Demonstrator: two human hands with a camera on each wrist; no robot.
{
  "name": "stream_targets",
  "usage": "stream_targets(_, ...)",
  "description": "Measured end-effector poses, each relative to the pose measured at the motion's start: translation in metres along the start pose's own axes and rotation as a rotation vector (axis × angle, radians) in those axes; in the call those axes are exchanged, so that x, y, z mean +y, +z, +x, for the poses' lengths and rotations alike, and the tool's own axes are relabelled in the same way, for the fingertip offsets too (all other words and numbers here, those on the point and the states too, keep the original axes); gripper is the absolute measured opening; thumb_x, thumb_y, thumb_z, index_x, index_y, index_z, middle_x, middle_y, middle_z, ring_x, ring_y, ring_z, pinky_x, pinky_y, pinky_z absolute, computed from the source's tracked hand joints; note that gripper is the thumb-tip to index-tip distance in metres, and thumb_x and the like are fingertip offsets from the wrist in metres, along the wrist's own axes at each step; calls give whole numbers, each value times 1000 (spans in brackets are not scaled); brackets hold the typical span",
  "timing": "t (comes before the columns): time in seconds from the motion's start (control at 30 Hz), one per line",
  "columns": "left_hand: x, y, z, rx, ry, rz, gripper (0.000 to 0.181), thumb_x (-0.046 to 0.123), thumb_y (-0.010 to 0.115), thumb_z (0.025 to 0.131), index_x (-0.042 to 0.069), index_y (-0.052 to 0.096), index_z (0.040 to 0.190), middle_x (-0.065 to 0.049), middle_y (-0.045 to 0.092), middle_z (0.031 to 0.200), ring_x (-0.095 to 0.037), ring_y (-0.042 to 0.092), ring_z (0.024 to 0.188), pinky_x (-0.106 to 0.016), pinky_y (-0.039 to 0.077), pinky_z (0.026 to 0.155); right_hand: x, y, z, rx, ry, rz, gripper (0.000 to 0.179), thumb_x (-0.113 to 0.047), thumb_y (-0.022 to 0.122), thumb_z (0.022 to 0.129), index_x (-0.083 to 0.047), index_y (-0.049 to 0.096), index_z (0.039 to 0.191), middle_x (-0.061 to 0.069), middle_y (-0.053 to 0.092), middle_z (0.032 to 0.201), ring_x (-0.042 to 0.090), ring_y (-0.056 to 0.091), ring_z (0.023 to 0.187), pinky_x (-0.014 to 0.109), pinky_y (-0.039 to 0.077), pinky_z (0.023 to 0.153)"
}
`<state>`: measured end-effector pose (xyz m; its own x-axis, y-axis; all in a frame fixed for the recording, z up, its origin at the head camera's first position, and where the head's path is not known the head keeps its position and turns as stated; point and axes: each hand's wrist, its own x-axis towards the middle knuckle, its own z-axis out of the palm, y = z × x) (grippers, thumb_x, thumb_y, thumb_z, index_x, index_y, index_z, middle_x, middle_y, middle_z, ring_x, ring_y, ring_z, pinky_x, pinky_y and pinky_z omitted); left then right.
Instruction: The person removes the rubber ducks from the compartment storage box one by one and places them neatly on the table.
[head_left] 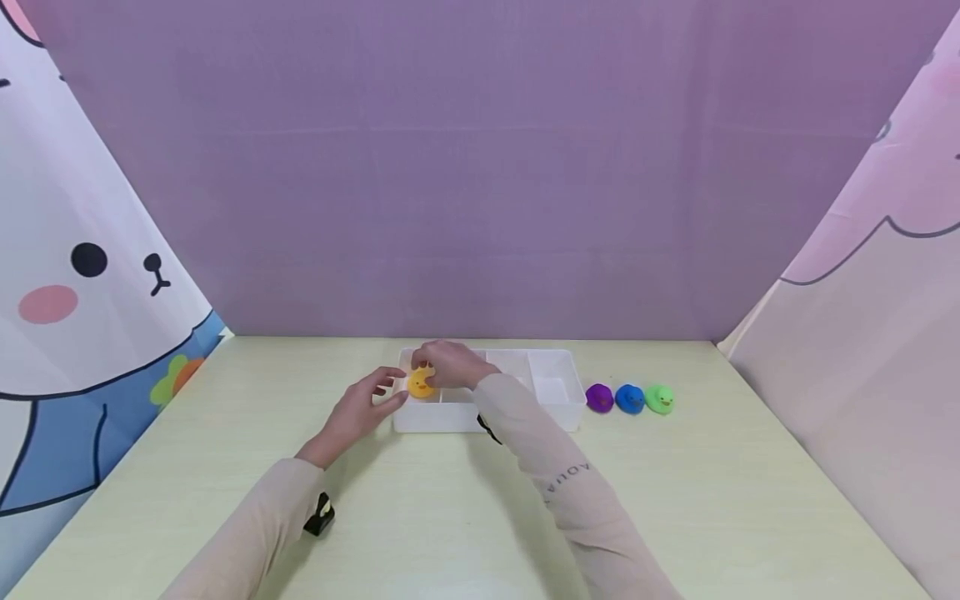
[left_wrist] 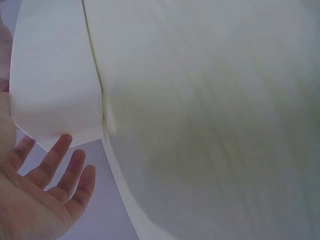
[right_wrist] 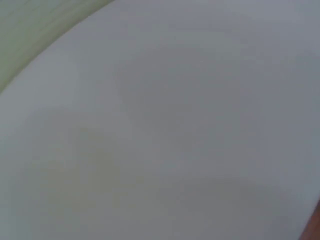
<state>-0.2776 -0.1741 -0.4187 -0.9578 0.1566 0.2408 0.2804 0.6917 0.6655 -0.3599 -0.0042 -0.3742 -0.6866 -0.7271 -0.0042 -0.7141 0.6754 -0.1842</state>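
Observation:
A white divided box point(head_left: 491, 418) stands on the table, with a yellow rubber duck point(head_left: 420, 384) at its leftmost compartment. My right hand point(head_left: 450, 364) reaches over the box from the right and grips the duck between thumb and fingers. At the box's left end is my left hand point(head_left: 366, 406), its fingers spread and thumb by the front corner. In the left wrist view, those relaxed fingers point(left_wrist: 61, 150) lie right at the end wall of the box point(left_wrist: 55, 65). The right wrist view is mostly filled by a blurred white surface point(right_wrist: 175, 125).
Right of the box, a purple duck point(head_left: 599, 398), a blue duck point(head_left: 630, 399) and a green duck point(head_left: 660, 399) sit in a row on the pale table point(head_left: 420, 517). A purple cloth point(head_left: 465, 183) hangs behind, with printed cloths at both sides.

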Motion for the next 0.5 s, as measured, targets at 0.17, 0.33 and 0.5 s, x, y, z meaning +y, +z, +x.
stream_targets(0.17,0,0,0,-4,4,-1,38,29,60,88,12,52,122,-17,59,118,-35,58,102,-48,49,83,2,4,4,-8,7,-1,28,-12,70,80,-15,65,108,-3,65,104,11,57,94,24,48,87)
stream_targets(0.33,0,0,0,-5,-8,7,38,28,60,88,12,52,122,-17,59,118,-35,57,103,-48,49,84,3,7,6,-13,8,3,29,-12,70,80,-15,66,108,-3,65,104,11,57,93,24,48,87)
stream_targets(0.5,0,0,0,-10,-12,6,39,29,60,88,13,51,123,-17,59,118,-35,57,103,-48,49,84,2,8,8,-37,30,33,28,-10,69,81,-17,65,108,-4,64,102,10,55,90,23,48,85)
